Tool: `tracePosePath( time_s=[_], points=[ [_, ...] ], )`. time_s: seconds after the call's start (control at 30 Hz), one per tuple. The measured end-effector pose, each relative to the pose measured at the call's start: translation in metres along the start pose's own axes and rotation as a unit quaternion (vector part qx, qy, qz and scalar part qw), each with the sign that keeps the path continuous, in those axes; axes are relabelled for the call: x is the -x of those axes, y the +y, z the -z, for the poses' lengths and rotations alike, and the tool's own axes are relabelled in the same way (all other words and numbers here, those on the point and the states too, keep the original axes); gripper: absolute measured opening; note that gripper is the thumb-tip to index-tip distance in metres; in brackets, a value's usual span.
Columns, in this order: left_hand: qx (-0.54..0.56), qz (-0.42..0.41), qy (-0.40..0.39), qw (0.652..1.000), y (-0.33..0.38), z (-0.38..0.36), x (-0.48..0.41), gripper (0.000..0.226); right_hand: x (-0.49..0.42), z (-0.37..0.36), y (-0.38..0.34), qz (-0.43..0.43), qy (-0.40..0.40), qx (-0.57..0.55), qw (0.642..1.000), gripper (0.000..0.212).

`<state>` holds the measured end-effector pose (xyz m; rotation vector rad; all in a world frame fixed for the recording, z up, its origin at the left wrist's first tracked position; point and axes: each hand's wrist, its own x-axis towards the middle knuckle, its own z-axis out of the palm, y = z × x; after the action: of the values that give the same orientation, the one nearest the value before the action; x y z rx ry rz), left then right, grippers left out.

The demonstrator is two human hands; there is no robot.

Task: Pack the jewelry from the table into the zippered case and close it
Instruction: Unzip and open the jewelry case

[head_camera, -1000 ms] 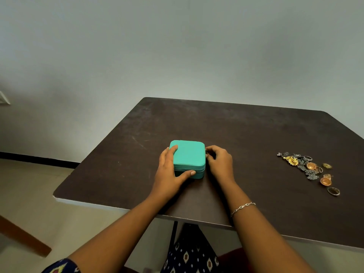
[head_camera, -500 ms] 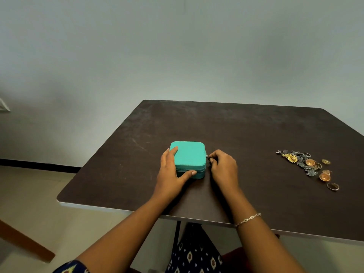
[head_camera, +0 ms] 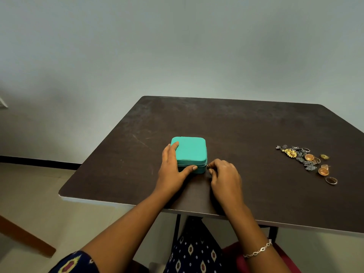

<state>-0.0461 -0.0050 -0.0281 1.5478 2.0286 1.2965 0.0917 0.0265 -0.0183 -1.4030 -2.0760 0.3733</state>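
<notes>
A small teal zippered case (head_camera: 190,151) lies closed on the dark brown table (head_camera: 236,125). My left hand (head_camera: 173,170) grips its left side, fingers on the lid and thumb along the front. My right hand (head_camera: 225,177) pinches the zipper pull (head_camera: 206,166) at the case's front right corner. A pile of jewelry (head_camera: 307,160) lies on the table at the far right: dark metal pieces, a yellow flower piece, orange round pieces and rings.
The table's front edge (head_camera: 137,203) runs close to my body. A plain wall stands behind the table. A wooden piece (head_camera: 25,235) lies on the floor at the lower left. My right wrist wears a silver bracelet (head_camera: 258,251).
My right hand has drawn the zipper pull from the case's right side toward its front right corner. My left hand has kept its hold on the case.
</notes>
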Motion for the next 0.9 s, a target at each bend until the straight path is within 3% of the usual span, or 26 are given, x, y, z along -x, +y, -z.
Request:
tracePosePath(
  time_s=[0.3,0.4,0.47,0.53,0.6,0.67,0.73,0.8,0.9],
  points=[
    [0.01,-0.008,-0.016,1.0,-0.003,-0.001,-0.001,0.08,0.013,-0.004,-0.016,0.047,-0.034,0.018,0.998,0.018],
    [0.012,0.002,-0.024,1.0,-0.004,0.0,0.002,0.091,0.01,0.004,-0.012,0.041,-0.019,-0.08,0.996,0.019],
    [0.0,-0.006,0.044,0.999,-0.001,0.0,0.007,0.082,0.0,0.015,-0.006,0.001,0.003,-0.179,0.984,0.017],
    [-0.048,-0.059,0.175,0.982,0.007,0.0,0.015,0.048,-0.018,0.02,0.003,-0.043,0.016,-0.248,0.968,0.014],
    [-0.093,-0.116,0.247,0.957,0.015,-0.003,0.022,0.031,-0.039,0.018,0.008,-0.08,0.01,-0.308,0.948,0.008],
    [-0.09,-0.121,0.219,0.964,0.022,-0.006,0.03,0.032,-0.057,0.011,0.007,-0.094,-0.018,-0.348,0.933,0.011],
    [-0.096,-0.087,0.176,0.976,0.024,-0.007,0.035,0.036,-0.068,0.001,0.001,-0.101,-0.054,-0.376,0.919,0.028],
    [-0.138,-0.055,0.14,0.979,0.027,-0.008,0.037,0.037,-0.072,-0.008,-0.006,-0.101,-0.085,-0.39,0.911,0.043],
    [-0.225,-0.034,0.089,0.97,0.031,-0.007,0.032,0.045,-0.07,-0.024,-0.009,-0.095,-0.1,-0.369,0.919,0.048]
  ],
)
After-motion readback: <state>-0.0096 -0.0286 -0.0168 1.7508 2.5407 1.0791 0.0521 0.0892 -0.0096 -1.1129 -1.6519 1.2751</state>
